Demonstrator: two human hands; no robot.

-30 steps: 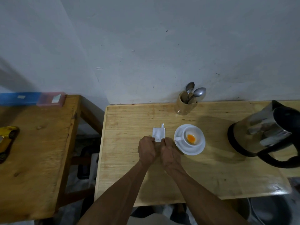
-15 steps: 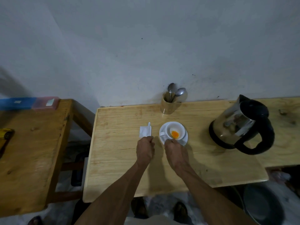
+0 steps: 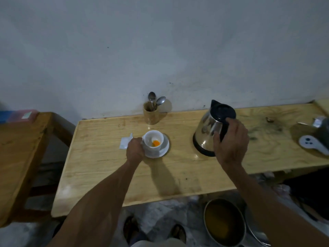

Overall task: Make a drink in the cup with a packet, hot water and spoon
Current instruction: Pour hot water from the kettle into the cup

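Gripping the kettle (image 3: 211, 130) by its black handle, the right hand (image 3: 231, 141) is closing around it while the kettle is standing on the table (image 3: 110, 168), well apart from the cup (image 3: 153, 142). The left hand (image 3: 134, 150) is grasping the cup at its near left side, the cup sitting slightly tilted on its saucer (image 3: 164, 146) with orange powder (image 3: 156, 143) lying in the bottom. The emptied packet (image 3: 125, 143) is lying flat just left of the cup, and two spoons (image 3: 156, 101) are standing in a wooden holder (image 3: 151, 114) by the wall. Hot water could be splashing onto the left hand if the pour is coming too fast, since those fingers are sitting right beside the rim; the tilted cup could also be slipping on the saucer. The table is pale wood, pushed against a bare grey wall (image 3: 160, 50), with a pot (image 3: 224, 222) sitting on the floor below.
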